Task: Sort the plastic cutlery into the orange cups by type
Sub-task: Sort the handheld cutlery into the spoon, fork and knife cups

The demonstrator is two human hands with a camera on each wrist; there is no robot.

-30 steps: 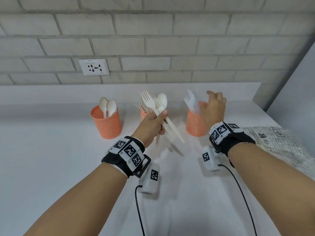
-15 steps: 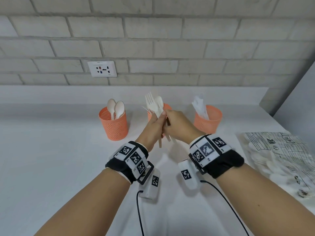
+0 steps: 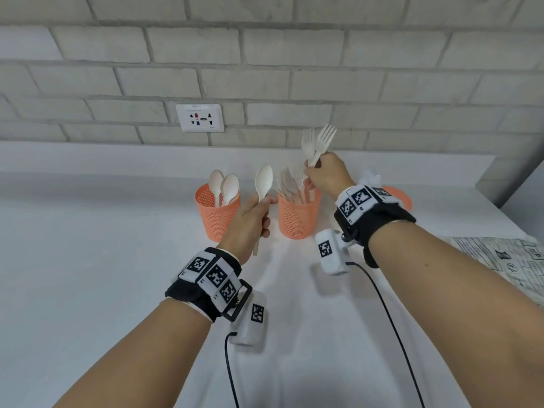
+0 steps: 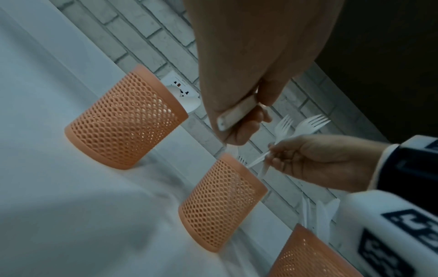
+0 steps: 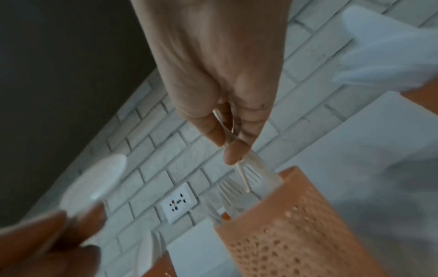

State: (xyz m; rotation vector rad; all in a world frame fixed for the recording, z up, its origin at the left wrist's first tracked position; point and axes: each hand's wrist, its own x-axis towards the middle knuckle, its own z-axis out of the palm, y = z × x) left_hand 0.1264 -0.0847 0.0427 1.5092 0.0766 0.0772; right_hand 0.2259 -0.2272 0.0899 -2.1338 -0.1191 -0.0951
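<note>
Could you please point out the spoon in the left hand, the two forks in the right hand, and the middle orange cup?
spoon (image 3: 263, 180), head view, on its bowl.
forks (image 3: 323, 137), head view, on the right fork's tines.
middle orange cup (image 3: 296, 219), head view, on its mesh wall.

Both my forearms are bare, no sleeves. Left wrist band: black fabric, wrapped with white tiles carrying black square-code markers, three facing the head camera. A black bracket off its inner side carries a white rounded camera pod with one code marker; a black cable trails from it. Right wrist band: same black strap and white marker tiles, its white pod slung beneath, also marked, black cable running back along the forearm.
</note>
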